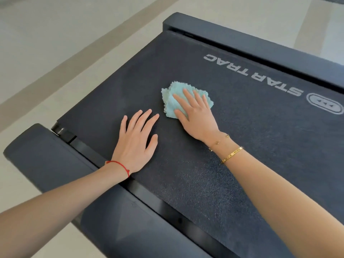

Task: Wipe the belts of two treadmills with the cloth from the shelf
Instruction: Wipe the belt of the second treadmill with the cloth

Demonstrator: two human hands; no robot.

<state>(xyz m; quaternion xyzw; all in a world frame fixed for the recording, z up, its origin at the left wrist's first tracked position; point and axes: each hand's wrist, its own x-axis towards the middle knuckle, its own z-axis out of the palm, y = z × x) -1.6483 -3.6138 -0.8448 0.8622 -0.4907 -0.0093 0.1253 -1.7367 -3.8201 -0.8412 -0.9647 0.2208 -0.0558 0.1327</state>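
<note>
A dark treadmill belt [223, 146] with white lettering runs across the view. A light blue fluffy cloth [172, 97] lies bunched on the belt near its middle. My right hand [195, 116] presses flat on the cloth with straight, spread fingers and covers its near right part. My left hand [137, 140] rests flat on the bare belt, just left of the cloth and apart from it, fingers spread.
The treadmill's dark side rail [55, 161] runs along the belt's near left edge, and another rail [260, 47] borders the far side. Pale tiled floor [55, 43] with a darker stripe lies beyond the treadmill's end.
</note>
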